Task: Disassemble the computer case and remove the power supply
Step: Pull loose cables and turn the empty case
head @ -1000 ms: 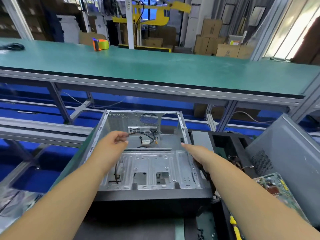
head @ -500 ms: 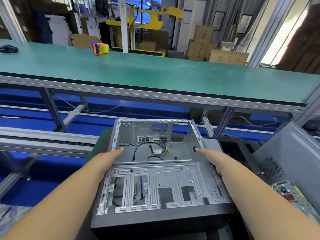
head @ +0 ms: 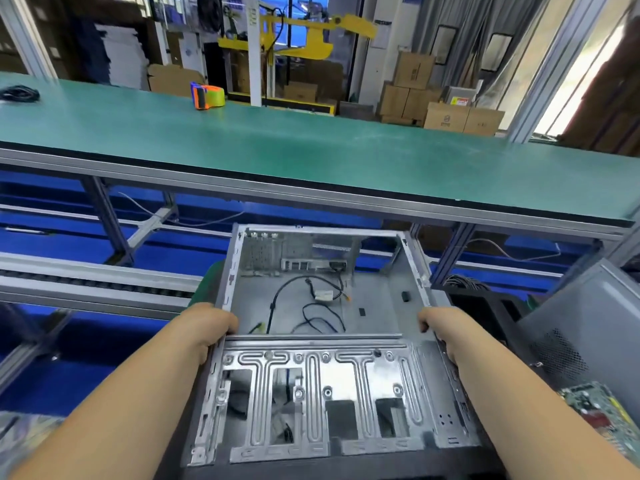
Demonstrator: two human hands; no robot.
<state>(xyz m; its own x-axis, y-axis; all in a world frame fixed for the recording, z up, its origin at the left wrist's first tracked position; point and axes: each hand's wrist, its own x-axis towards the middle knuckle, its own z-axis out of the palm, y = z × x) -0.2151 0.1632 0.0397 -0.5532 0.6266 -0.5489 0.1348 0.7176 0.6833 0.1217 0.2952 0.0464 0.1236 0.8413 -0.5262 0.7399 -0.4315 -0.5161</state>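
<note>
Both hands grip the open case: the left hand is clamped on its left rim, the right hand on its right rim, near the bench's front edge. No power supply shows inside, only loose cables. To move it well, I'd keep it level, with fingers off sharp edges; no writing is legible.

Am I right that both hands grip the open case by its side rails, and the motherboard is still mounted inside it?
Not quite. The head view shows the left hand and right hand on the side rails of the case, but no motherboard is inside: only loose cables on the bare floor. A circuit board lies outside, to the right.
</note>
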